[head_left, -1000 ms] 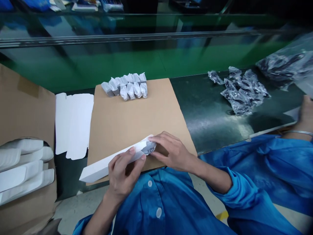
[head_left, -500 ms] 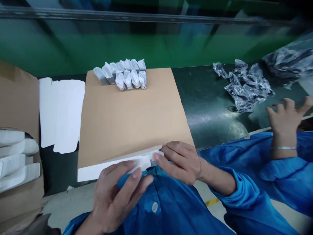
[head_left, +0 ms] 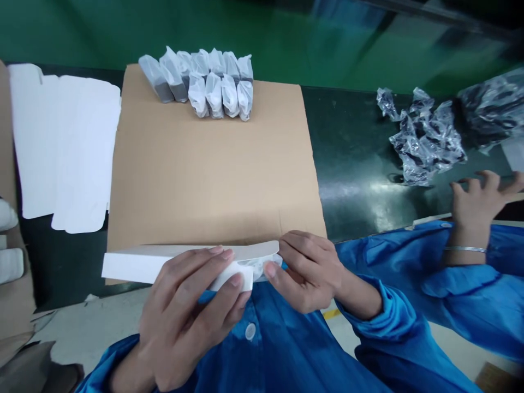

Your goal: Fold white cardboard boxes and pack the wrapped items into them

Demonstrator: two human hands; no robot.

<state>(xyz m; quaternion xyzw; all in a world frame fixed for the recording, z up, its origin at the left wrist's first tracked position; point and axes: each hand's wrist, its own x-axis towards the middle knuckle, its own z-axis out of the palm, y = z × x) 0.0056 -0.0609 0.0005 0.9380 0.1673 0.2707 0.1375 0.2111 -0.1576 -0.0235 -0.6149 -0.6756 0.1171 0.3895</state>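
The left hand [head_left: 188, 305] clasps a long white box [head_left: 137, 263]; at its three-o'clock end, the right hand [head_left: 313, 272] pinches a bagged piece [head_left: 261, 266].

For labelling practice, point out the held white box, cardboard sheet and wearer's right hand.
Held white box [head_left: 137, 263]: head view, exposed wall.
Cardboard sheet [head_left: 213, 172]: head view, bare middle.
Wearer's right hand [head_left: 311, 271]: head view, its middle.

L hand [head_left: 188, 311] lower ctr-left of frame, back of it toward cam, fingers bent in a closed grip, tips pointing up & R. L wrist [head_left: 133, 371] nr bottom edge. R hand [head_left: 282, 259] R of ctr, below mid-ht, thumb [head_left: 273, 271] angled up-L, fingers curled. R forearm [head_left: 362, 295] slants down-R. Hands nr each other, slightly apart.
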